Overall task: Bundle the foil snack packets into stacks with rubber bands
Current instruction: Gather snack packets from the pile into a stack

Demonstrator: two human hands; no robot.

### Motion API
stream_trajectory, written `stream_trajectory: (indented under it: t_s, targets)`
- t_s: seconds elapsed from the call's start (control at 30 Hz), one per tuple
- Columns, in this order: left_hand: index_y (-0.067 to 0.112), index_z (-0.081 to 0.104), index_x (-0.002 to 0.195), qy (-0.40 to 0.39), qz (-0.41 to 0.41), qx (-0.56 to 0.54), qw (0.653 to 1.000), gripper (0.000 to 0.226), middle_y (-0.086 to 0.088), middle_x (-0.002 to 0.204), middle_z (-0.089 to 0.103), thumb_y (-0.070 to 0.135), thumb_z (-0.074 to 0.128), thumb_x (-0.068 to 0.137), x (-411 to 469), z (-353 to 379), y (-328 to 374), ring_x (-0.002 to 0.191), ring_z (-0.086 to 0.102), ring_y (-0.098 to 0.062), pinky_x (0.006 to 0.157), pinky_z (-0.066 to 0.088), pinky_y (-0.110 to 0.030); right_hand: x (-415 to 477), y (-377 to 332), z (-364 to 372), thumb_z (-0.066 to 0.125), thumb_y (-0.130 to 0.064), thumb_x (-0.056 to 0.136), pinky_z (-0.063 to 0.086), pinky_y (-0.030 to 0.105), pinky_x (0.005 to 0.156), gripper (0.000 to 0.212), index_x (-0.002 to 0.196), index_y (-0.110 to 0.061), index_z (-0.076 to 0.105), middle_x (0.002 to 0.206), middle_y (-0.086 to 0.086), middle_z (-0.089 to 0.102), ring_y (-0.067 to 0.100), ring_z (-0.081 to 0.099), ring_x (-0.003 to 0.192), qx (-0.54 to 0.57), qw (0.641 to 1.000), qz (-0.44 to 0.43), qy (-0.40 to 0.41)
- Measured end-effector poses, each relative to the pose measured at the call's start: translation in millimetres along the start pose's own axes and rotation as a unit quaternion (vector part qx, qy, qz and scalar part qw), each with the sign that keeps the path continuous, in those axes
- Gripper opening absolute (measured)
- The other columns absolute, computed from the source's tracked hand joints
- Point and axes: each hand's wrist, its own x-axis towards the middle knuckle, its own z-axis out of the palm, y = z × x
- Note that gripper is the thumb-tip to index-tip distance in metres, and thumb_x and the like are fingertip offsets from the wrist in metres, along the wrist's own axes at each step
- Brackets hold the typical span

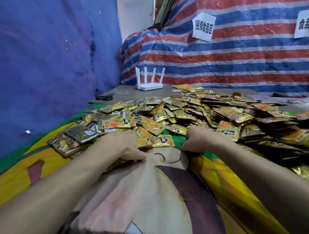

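Note:
A big heap of gold foil snack packets (pixel 185 111) covers the far half of the table, spreading to the right edge. My left hand (pixel 121 147) lies at the heap's near edge with its fingers curled down over a few gold packets (pixel 115 164) that show beneath it. My right hand (pixel 203 137) is a short way to the right, curled like a fist with the thumb pointing left; what it holds, if anything, is hidden. One orange and gold packet (pixel 156 141) lies flat between the two hands. No rubber band shows at the hands.
A cartoon-printed cloth (pixel 145 189) covers the near table. At the back stand a white router (pixel 149 85), black scissors (pixel 104 97) and a loose white loop (pixel 121 91). A blue tarp is on the left, a striped tarp (pixel 236 50) with paper labels behind.

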Motion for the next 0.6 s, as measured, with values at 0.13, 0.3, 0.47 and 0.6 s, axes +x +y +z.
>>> stream_trajectory:
  t_s: [0.13, 0.3, 0.47, 0.6]
  targets:
    - [0.018, 0.045, 0.103, 0.037, 0.029, 0.057, 0.997, 0.042, -0.003, 0.091, 0.05, 0.057, 0.051, 0.089, -2, -3, -12, 0.086, 0.047, -0.024, 0.062, 0.036, -0.033, -5, -3, 0, 0.06, -0.026, 0.086, 0.045, 0.03, 0.065, 0.019, 0.097, -0.011, 0.056, 0.085, 0.005, 0.055, 0.023, 0.056, 0.079, -0.018, 1.0, -0.008, -0.012]
    - [0.023, 0.04, 0.143, -0.037, -0.001, 0.015, 0.999, 0.093, -0.001, 0.146, 0.05, 0.08, 0.06, 0.072, 4, -6, -38, 0.121, 0.054, -0.025, 0.086, 0.045, -0.037, 0, -19, 14, 0.056, -0.036, 0.093, 0.034, 0.05, 0.111, 0.055, 0.144, -0.019, 0.045, 0.144, 0.017, 0.044, 0.038, 0.034, 0.137, -0.009, 0.998, -0.051, 0.034]
    - [0.027, 0.028, 0.151, -0.114, 0.001, -0.03, 0.993, 0.106, -0.003, 0.148, 0.045, 0.056, 0.075, 0.062, 4, -10, -46, 0.126, 0.052, -0.027, 0.101, 0.049, -0.041, 15, -42, 24, 0.056, -0.033, 0.099, 0.026, 0.046, 0.121, 0.067, 0.158, -0.018, 0.028, 0.163, 0.007, 0.029, 0.027, 0.024, 0.151, 0.057, 0.979, -0.193, 0.03]
    - [0.018, 0.042, 0.122, 0.003, 0.028, 0.067, 0.997, 0.055, -0.004, 0.098, 0.056, 0.035, 0.063, 0.074, 9, 3, -41, 0.094, 0.059, -0.027, 0.078, 0.053, -0.038, 28, -58, 30, 0.054, -0.028, 0.096, 0.02, 0.06, 0.12, 0.07, 0.159, -0.03, 0.023, 0.168, 0.003, 0.017, 0.03, 0.018, 0.153, 0.052, 0.979, -0.196, -0.019]
